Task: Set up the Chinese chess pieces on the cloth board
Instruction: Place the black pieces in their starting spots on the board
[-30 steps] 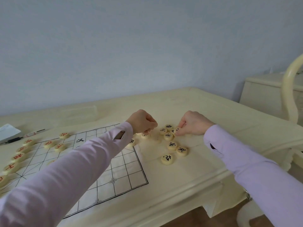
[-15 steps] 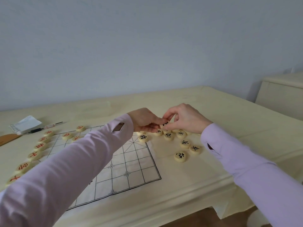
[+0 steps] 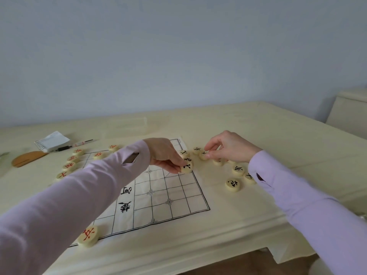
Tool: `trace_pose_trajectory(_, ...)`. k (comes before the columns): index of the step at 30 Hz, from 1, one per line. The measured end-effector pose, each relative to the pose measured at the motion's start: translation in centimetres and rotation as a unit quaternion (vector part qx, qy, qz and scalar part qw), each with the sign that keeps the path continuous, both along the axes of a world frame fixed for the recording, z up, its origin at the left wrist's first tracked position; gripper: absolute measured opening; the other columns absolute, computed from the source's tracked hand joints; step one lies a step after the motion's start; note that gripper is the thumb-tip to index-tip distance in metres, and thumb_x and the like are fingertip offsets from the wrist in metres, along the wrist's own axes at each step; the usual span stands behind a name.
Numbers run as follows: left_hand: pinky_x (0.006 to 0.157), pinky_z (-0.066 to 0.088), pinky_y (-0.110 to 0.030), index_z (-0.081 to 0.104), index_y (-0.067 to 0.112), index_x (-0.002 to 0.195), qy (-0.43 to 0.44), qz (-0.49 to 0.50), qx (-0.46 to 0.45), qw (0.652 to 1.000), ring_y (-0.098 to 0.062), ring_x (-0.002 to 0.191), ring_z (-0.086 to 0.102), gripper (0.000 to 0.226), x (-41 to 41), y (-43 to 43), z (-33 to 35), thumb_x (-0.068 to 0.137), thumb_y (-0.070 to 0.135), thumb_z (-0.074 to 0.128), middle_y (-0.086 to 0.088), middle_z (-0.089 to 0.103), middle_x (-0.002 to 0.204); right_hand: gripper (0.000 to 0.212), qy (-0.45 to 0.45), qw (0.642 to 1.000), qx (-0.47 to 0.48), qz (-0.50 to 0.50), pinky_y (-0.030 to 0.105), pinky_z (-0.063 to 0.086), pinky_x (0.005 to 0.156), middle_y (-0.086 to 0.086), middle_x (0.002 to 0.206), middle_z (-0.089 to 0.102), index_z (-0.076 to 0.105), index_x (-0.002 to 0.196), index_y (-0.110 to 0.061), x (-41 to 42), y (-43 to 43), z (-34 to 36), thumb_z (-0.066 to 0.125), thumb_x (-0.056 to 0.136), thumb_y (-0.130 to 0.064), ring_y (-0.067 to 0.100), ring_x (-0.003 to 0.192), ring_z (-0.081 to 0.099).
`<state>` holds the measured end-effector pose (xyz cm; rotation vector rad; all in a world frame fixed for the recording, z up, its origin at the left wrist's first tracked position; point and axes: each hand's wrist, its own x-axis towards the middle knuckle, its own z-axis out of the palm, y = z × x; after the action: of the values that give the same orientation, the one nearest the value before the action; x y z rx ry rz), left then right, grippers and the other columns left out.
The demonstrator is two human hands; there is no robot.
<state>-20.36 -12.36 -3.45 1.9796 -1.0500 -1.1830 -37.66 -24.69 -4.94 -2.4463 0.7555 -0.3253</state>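
A white cloth board point(image 3: 170, 197) with a black grid lies on the cream table. My left hand point(image 3: 165, 154) pinches a black-lettered piece point(image 3: 186, 168) at the board's right edge. My right hand point(image 3: 228, 148) pinches another black piece point(image 3: 204, 155) just off the board, among several loose black pieces such as one point(image 3: 233, 184) nearer me. Red-lettered pieces point(image 3: 69, 165) stand in a row along the board's far left side, and one red piece point(image 3: 88, 235) sits at the near edge.
A spiral notepad point(image 3: 52, 141), a pen point(image 3: 78, 144) and an orange wooden object point(image 3: 26, 158) lie at the table's far left. A cream cabinet point(image 3: 349, 114) stands to the right. The table's front edge point(image 3: 178, 253) runs close below the board.
My left hand has come down and toward me with a black piece, reaching the board's right edge. My right hand has stayed over the loose pile. The view has turned left.
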Motion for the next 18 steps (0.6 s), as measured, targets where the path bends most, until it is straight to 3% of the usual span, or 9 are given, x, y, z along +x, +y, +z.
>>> trace_pose_trajectory(3,0.06,0.057,-0.016,0.067,-0.01,0.096,0.0,0.005,-0.005,1.0,-0.009,0.054,0.066,0.019,-0.6,-0.2,-0.6,0.082,0.002,0.069,-0.007,0.069,0.061,0.03,0.007,1.0,0.003,-0.001,0.004,0.039,0.048,0.004,0.096,0.071,0.068,0.107,-0.015,0.3,0.1,-0.1,0.072,0.08,-0.03,0.006,0.066,0.06)
trace_pose_trajectory(7,0.055,0.055,-0.015,0.065,-0.012,0.103,0.0,0.017,-0.012,1.0,-0.009,0.051,0.066,0.026,-1.2,-0.7,-1.1,0.081,0.002,0.069,-0.006,0.067,0.056,0.026,0.002,1.0,0.015,-0.009,0.019,0.048,0.059,0.007,0.094,0.072,0.068,0.102,-0.017,0.4,0.1,-0.1,0.072,0.08,-0.03,0.013,0.068,0.064)
trace_pose_trajectory(9,0.055,0.056,-0.015,0.064,-0.013,0.105,-0.009,0.016,-0.014,1.0,-0.009,0.049,0.066,0.029,-1.4,-0.9,-1.4,0.081,0.002,0.07,-0.007,0.067,0.055,0.021,0.001,1.0,0.015,-0.011,0.019,0.048,0.06,0.008,0.093,0.072,0.068,0.099,-0.018,0.2,0.0,-0.2,0.072,0.08,-0.029,0.011,0.064,0.062)
trace_pose_trajectory(14,0.066,0.058,-0.018,0.069,-0.003,0.097,-0.094,0.003,-0.006,0.996,-0.01,0.05,0.064,0.022,-0.9,-1.4,-2.1,0.08,0.009,0.073,-0.008,0.067,0.064,0.02,-0.007,0.999,0.005,-0.035,0.017,0.046,0.057,0.002,0.093,0.07,0.069,0.101,-0.017,-0.4,0.0,-0.1,0.07,0.082,-0.025,0.004,0.059,0.059)
trace_pose_trajectory(16,0.076,0.054,-0.02,0.064,0.009,0.085,-0.146,-0.034,0.011,0.989,-0.018,0.06,0.059,0.013,-0.8,-1.3,-2.1,0.078,0.016,0.072,-0.01,0.062,0.07,0.019,-0.015,0.998,-0.005,-0.058,0.019,0.047,0.061,-0.001,0.093,0.069,0.07,0.099,-0.017,-0.8,-0.4,0.1,0.07,0.082,-0.026,0.006,0.066,0.061)
trace_pose_trajectory(18,0.072,0.05,-0.019,0.057,0.011,0.079,-0.183,-0.048,0.003,0.982,-0.021,0.065,0.051,0.014,-0.8,-1.4,-1.9,0.077,0.017,0.07,-0.01,0.055,0.074,0.024,-0.022,0.995,-0.024,-0.099,0.025,0.049,0.073,-0.003,0.096,0.069,0.07,0.101,-0.018,-1.4,-1.0,0.4,0.071,0.081,-0.03,0.012,0.082,0.063)
